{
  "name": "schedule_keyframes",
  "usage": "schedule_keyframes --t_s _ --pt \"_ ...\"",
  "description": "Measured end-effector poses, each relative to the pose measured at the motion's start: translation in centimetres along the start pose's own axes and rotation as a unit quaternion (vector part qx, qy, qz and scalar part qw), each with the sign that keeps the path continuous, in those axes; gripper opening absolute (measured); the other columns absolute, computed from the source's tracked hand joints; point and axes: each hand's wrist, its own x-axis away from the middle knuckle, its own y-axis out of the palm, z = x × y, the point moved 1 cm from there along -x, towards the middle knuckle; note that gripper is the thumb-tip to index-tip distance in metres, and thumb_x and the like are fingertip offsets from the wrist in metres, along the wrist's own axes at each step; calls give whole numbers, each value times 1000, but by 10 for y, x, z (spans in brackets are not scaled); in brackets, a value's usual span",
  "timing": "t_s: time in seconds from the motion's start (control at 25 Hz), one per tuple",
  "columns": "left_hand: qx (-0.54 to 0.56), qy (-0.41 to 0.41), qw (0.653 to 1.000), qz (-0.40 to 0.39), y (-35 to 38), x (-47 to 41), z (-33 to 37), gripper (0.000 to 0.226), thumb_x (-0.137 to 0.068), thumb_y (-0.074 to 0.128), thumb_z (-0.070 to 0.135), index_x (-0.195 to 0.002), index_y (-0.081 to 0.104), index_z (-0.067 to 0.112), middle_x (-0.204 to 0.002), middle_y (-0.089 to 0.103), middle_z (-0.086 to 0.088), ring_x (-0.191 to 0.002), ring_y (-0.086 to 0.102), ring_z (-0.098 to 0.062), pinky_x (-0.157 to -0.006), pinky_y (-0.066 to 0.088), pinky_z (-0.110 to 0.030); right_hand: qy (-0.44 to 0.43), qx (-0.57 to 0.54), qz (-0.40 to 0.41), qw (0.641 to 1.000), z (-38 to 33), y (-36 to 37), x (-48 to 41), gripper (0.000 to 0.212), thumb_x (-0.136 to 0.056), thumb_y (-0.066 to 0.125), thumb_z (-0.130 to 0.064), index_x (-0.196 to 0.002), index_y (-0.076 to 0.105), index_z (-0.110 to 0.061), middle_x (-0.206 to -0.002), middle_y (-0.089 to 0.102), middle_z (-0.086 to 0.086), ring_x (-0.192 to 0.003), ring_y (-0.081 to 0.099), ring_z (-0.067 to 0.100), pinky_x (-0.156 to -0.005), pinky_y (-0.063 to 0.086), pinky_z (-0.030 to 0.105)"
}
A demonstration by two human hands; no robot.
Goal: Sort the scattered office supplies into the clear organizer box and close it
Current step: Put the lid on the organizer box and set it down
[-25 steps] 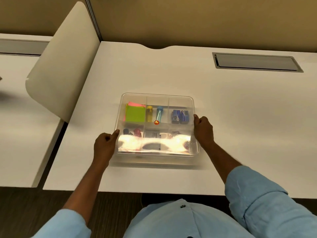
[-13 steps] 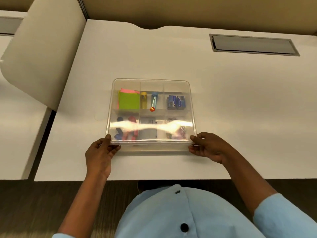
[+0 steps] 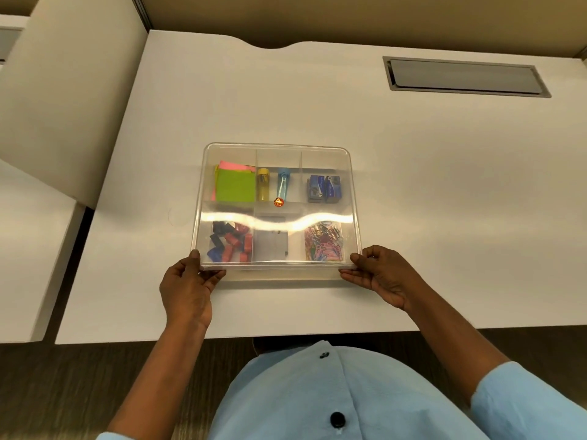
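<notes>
Organizer box (image 3: 279, 208), head view only: clear plastic, sat mid-desk on white desk (image 3: 413, 217), lid (image 3: 276, 217) laid over it with glare band across middle. Six compartments visible through lid. At 10 o'clock inside: green and pink sticky notes (image 3: 235, 185). At 12: yellow tube (image 3: 263, 188) and blue clip (image 3: 282, 185). At 2: blue staple boxes (image 3: 324, 188). At 8: red and blue small pieces (image 3: 230, 242), kind not clear. At 6: grey flat item (image 3: 271, 244). At 4: coloured paper clips (image 3: 324, 241). No loose supplies seen on desk.

Left hand (image 3: 187, 290) at box's 7 o'clock corner, thumb over lid edge, fingers curled under rim, pinching it. Right hand (image 3: 381, 277) at 5 o'clock corner, same pinch on lid edge.

Judged light, stiff, smooth and somewhat slippery; thin walls likely to flex, could crack if forced. Best taken at corners or rim, pressed down evenly. Whether near edge fully seated: cannot tell. Cable hatch (image 3: 465, 77) at 1 o'clock, well apart.
</notes>
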Motion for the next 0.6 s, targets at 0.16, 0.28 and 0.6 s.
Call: schedule_keyframes --t_s 0.16,0.28,0.6 --pt "18 15 998 66 11 5 -10 18 -90 59 28 -82 60 12 -85 64 -7 -78 66 -19 -67 61 -31 -12 12 7 1000 -1 2 1 19 -86 59 6 -79 46 -6 -83 61 23 -68 72 31 -61 61 35" --pt "-10 3 1000 24 24 22 -30 22 -83 68 20 -94 60 3 -90 67 -10 -83 68 -22 -78 58 -35 -19 27 22 999 -2 2 2 19 -83 63 5 -79 48 -5 -77 64 23 -65 72 30 -61 61 36" --pt "7 -143 975 -168 74 75 -78 21 -83 65 11 -98 59 -2 -93 67 -22 -91 68 -31 -77 60 -32 -30 135 51 989 -6 -5 -2 21 -76 76 -6 -74 55 -7 -73 63 13 -67 67 23 -69 60 33"
